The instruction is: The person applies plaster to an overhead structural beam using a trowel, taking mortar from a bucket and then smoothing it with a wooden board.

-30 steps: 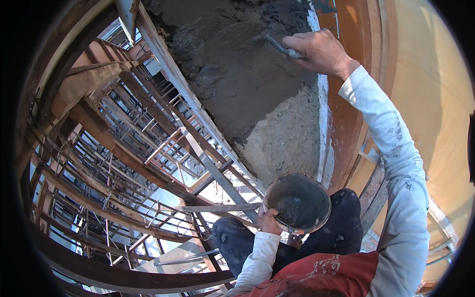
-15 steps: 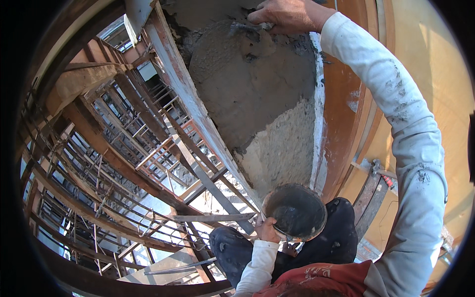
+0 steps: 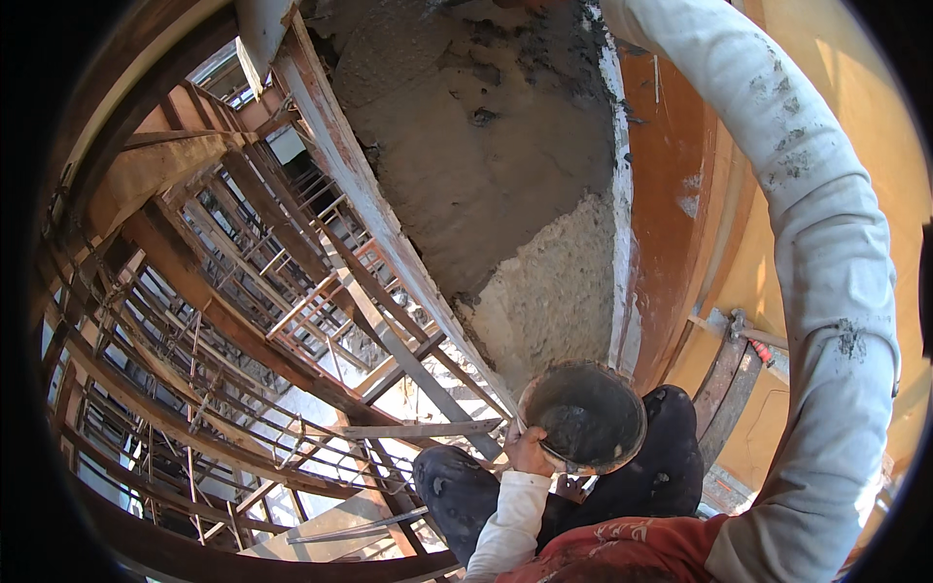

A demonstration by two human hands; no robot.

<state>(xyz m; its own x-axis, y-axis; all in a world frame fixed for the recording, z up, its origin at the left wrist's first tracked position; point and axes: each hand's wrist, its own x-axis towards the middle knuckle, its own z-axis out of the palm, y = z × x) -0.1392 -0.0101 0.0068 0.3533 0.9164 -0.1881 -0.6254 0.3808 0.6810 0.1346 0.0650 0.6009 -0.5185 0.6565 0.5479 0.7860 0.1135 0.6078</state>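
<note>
My left hand (image 3: 528, 452) is closed on the rim of a dark round bucket (image 3: 630, 449), which rests between my bent knees. A little wet grey mortar (image 3: 575, 420) shows at the bottom of the bucket. My right arm (image 3: 826, 204), in a pale sleeve smeared with mortar, reaches far forward. Just a sliver of my right hand (image 3: 528, 4) shows at the top edge, so its fingers and anything in them are hidden. Wet mortar (image 3: 505, 185) covers most of the long narrow surface ahead. Nearer me, that surface is rough, dry concrete (image 3: 549, 291).
A whitish board (image 3: 364, 189) edges the surface on the left, with an open drop beyond it to timber framing (image 3: 243, 330) and poles. Along the right runs a brown wooden panel (image 3: 666, 194). A tool with a red part (image 3: 760, 352) lies right of my knees.
My right hand has moved forward, almost wholly past the top edge, taking the tool it held out of view. The bucket has tipped slightly; my left hand keeps its grip.
</note>
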